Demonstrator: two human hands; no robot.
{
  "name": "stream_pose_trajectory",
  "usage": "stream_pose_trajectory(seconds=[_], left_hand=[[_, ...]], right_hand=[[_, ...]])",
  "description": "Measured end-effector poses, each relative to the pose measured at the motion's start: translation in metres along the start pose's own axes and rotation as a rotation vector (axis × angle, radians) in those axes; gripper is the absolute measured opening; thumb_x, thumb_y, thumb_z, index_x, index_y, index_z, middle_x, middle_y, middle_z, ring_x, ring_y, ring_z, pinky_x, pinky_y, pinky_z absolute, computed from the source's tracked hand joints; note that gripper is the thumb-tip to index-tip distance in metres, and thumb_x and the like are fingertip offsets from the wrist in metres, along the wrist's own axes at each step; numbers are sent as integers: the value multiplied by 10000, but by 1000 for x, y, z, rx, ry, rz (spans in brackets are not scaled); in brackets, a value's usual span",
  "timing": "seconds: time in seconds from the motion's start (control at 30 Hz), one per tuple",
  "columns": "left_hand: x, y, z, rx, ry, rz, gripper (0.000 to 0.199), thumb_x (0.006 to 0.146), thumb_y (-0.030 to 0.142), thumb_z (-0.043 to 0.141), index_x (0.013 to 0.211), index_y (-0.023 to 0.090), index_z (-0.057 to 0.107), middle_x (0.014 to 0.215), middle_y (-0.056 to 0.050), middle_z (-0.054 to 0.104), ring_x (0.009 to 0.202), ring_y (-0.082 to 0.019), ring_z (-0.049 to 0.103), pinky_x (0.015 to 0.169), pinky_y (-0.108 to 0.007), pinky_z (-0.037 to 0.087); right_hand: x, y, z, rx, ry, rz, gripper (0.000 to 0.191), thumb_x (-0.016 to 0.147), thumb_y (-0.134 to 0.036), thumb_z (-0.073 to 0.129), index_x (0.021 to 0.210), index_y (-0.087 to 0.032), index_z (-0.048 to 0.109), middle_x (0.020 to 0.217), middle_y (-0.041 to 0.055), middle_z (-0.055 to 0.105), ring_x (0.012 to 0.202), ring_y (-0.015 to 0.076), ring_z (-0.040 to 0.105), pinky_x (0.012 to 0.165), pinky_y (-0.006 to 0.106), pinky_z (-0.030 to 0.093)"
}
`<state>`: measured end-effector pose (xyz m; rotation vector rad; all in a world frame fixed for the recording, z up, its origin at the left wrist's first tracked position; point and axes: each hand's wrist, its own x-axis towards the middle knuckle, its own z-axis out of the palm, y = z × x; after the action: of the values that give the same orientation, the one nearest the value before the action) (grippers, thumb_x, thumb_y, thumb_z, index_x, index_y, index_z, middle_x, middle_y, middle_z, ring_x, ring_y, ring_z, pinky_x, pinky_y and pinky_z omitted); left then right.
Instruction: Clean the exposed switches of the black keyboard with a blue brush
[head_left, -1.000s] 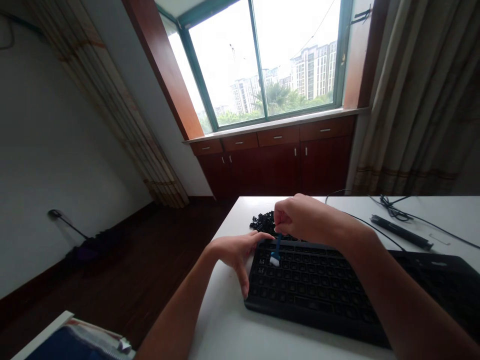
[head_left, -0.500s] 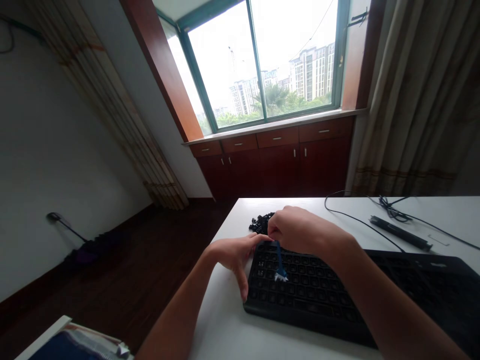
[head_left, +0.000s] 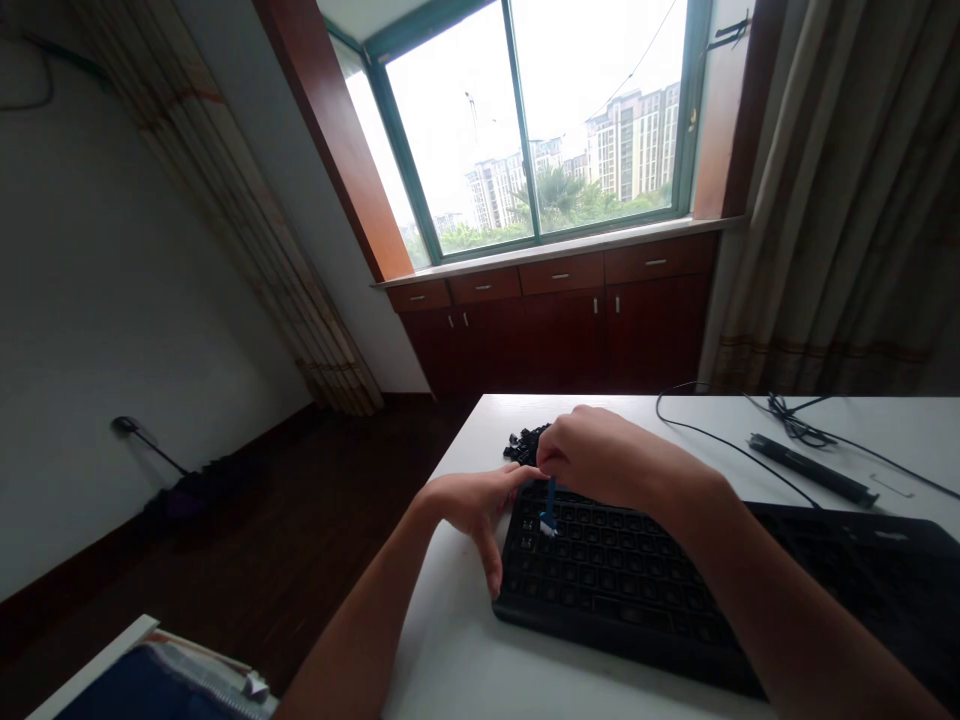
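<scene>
A black keyboard (head_left: pixel 630 601) with its keycaps off lies on the white table. My left hand (head_left: pixel 480 508) grips the keyboard's left end, the thumb at the near corner and the fingers toward the far edge. Between its closed fingers, my right hand (head_left: pixel 592 452) pinches a small blue brush (head_left: pixel 550 508). The brush points down toward me, its white bristles over the key sockets near the left end. Beyond the hands is a pile of loose black keycaps (head_left: pixel 523 446), partly hidden by my right hand.
Behind the keyboard lie a black cable (head_left: pixel 799 425), a long black bar (head_left: pixel 814 468) and a thin bent wire (head_left: pixel 892 487). The table's left edge (head_left: pixel 452 440) runs beside my left hand. A box with dark blue cloth (head_left: pixel 142 690) stands at lower left.
The brush head has shifted left and away from me across the sockets, and its angle has changed. My left hand keeps its hold on the keyboard. The view has moved slightly.
</scene>
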<state>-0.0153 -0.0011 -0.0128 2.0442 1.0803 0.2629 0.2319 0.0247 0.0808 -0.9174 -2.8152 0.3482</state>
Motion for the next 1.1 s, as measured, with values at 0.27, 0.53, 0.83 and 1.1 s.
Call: stream_pose_trajectory(seconds=[0.27,0.53,0.83,1.1], left_hand=[[1,10,0,174,-59,-123,1389,254,545,920,1469,336,282,1379,-113,456,1215,-390,480,991,-473,435],[1,13,0,189,-62,-114,1373,272,561,914,1464,320,278,1343,-110,456,1208,-383,474,1000,-472,430],[1,10,0,187,-54,-69,1389,255,545,920,1466,328,275,1324,-103,471,1166,-375,500,966,-458,458],[0,7,0,193,-51,-33,1361,278,558,913,1461,314,287,1309,-99,474,1192,-374,487,1009,-464,436]], right_hand=[[-4,2,-7,-7,33,68,177,825,-267,580,851,-261,755,790,37,709,672,149,590,576,256,333],[-6,-5,-8,-16,-31,76,166,817,-257,592,829,-255,757,769,35,700,628,139,575,548,253,321],[-7,-3,-14,-21,17,91,191,848,-256,563,840,-243,753,776,43,705,657,142,584,572,258,316],[-7,-7,-9,-3,-59,104,194,812,-243,572,840,-237,764,773,57,701,615,147,565,547,261,328]])
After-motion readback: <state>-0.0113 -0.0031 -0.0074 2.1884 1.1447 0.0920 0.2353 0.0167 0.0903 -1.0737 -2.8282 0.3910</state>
